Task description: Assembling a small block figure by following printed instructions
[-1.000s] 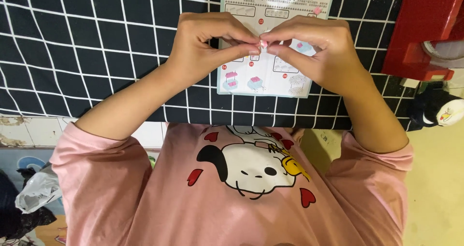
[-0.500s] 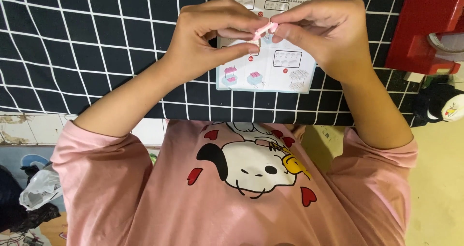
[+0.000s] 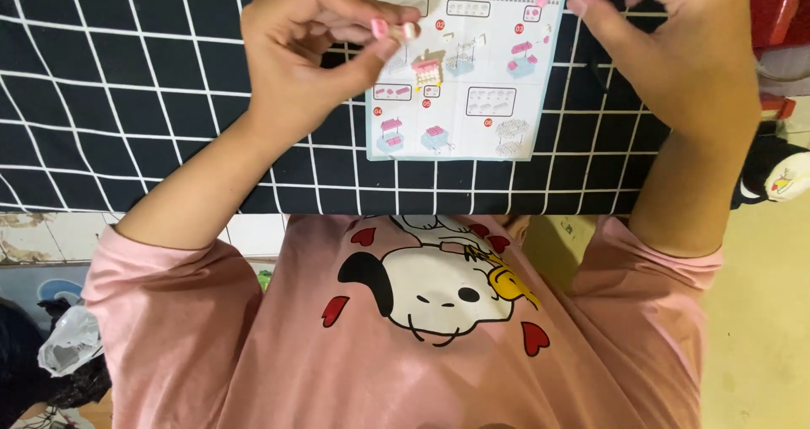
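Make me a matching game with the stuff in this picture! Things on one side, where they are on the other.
Things:
1. tiny brick piece
2. instruction sheet
3. checked cloth
4. plastic bag

Places:
A. bottom left corner, on the floor
B. pinched in the left hand
C. spread over the table, under the sheet
D. flat on the cloth, between the two hands

Pairs: 1-B, 2-D, 3-C, 4-A

The right hand is cut off by the top edge, hiding its fingertips. The left hand pinches a tiny pink-and-white piece, too small to identify. The instruction sheet loses its top.
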